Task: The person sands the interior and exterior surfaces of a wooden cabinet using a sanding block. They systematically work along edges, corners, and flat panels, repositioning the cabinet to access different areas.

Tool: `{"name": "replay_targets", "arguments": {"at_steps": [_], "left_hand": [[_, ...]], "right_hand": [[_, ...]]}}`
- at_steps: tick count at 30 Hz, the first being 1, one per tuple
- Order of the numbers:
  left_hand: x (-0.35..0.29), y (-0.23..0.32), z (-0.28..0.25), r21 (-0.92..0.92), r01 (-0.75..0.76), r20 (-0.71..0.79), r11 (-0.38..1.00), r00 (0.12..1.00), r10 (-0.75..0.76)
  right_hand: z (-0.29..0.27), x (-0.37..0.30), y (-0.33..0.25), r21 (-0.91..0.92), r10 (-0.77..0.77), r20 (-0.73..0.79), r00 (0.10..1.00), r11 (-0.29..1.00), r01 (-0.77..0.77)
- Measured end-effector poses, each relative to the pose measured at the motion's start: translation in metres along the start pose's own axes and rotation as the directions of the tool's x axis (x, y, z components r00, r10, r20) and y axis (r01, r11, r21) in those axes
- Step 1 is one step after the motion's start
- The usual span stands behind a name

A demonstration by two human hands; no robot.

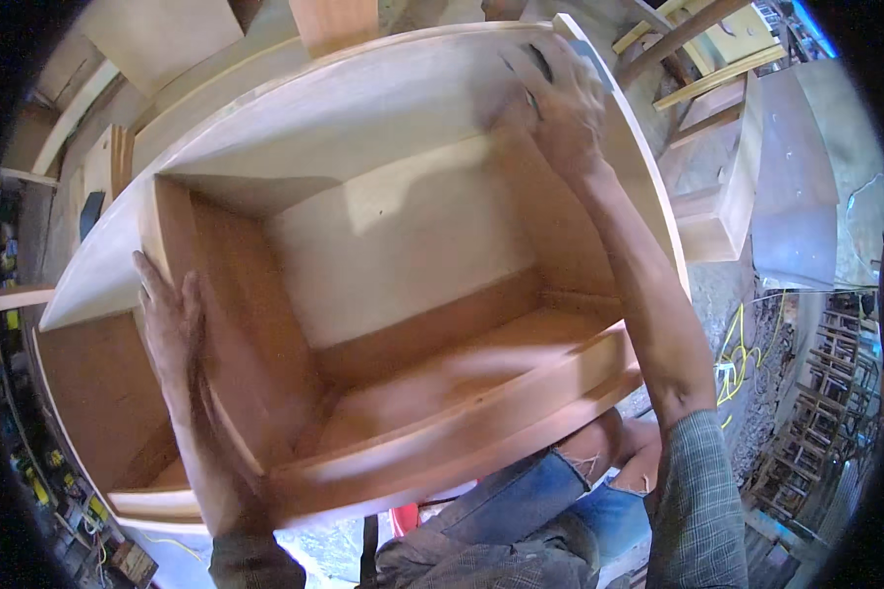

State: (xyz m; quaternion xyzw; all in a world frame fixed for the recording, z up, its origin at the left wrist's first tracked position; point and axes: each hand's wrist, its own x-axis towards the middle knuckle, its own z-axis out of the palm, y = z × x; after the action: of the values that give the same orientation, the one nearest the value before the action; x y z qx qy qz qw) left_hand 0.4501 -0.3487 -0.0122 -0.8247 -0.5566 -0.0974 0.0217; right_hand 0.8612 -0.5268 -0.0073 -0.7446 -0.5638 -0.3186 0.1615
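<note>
A large unfinished wooden cabinet lies tilted across the view above my knees, its open compartments facing me. My left hand grips the front edge of its upright divider, fingers on one side and thumb toward the other. My right hand is at the upper right, against the inner face of the pale curved panel. Its fingers are bent and smeared by motion. Something small and dark shows at the fingers, too blurred to name. The right forearm crosses in front of the cabinet's right side.
My knees in torn jeans are below the cabinet. At the right stand another wooden frame and a grey sheet. A yellow cord lies on the floor near stacked dark racks. Boards lean at the upper left.
</note>
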Motion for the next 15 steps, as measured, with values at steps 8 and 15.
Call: {"name": "replay_targets", "arguments": {"at_steps": [8, 15], "left_hand": [[0.007, -0.012, 0.014, -0.05, 0.069, 0.097, 0.996, 0.993, -0.064], [0.006, -0.002, 0.013, -0.151, 0.011, 0.062, 0.988, 0.998, -0.002]], "right_hand": [[0.067, 0.026, 0.003, 0.033, -0.129, 0.007, 0.992, 0.991, 0.128], [0.06, 0.035, 0.027, 0.055, -0.193, 0.063, 0.979, 0.98, 0.189]]}}
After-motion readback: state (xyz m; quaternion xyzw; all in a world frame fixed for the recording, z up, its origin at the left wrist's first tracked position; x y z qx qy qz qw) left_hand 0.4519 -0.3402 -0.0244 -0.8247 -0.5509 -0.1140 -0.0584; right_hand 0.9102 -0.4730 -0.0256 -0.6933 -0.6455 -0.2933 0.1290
